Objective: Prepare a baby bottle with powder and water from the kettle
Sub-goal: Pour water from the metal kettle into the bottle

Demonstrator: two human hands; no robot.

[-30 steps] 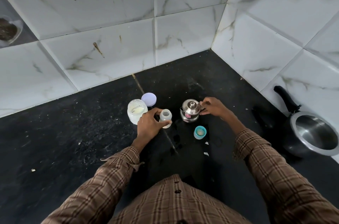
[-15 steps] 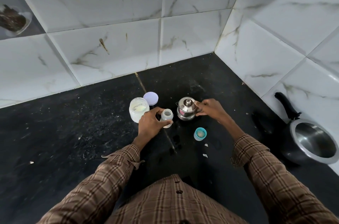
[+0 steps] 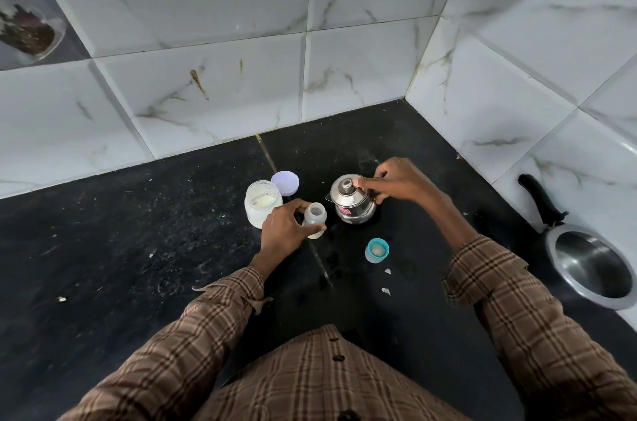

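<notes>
A small translucent baby bottle (image 3: 314,215) stands uncapped on the black counter (image 3: 138,248), with my left hand (image 3: 284,231) wrapped around its side. To its right stands a small steel kettle (image 3: 351,201) with a knobbed lid. My right hand (image 3: 396,181) grips the kettle at its handle side, the thumb lying across the lid near the knob. An open powder jar (image 3: 262,205) with pale powder inside stands left of the bottle. Its lilac lid (image 3: 285,183) lies behind it. The bottle's teal cap (image 3: 377,250) stands in front of the kettle.
A steel pan (image 3: 596,269) with a black handle leans at the right wall. White marble tiles close off the back and right sides. A few paper scraps (image 3: 386,290) and wet marks lie near the counter's seam. A bowl with dark contents (image 3: 27,34) sits on a shelf at upper left.
My right hand has shifted from the kettle's side up over its lid and handle. The left hand stays on the bottle. The camera has tilted slightly.
</notes>
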